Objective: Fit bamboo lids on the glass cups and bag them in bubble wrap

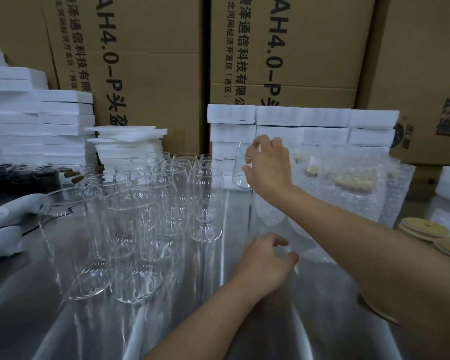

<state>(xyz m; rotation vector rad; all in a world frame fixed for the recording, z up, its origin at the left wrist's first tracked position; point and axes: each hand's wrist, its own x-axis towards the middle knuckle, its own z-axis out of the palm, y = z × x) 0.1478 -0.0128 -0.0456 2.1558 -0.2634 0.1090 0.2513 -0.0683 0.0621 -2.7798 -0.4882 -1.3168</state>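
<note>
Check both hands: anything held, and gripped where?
Right hand grips a glass cup by its upper side wall. Left hand pinches a clear bubble-wrap bag at its edge.

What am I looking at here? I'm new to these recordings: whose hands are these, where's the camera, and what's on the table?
There is no machine: a person wears one camera on the head, looking down at both bare hands. The right hand holds a glass cup lifted near the foam blocks. The left hand pinches a clear bag on the steel table. More empty cups stand at left, bamboo lids lie at right, and wrapped cups sit behind.
</note>
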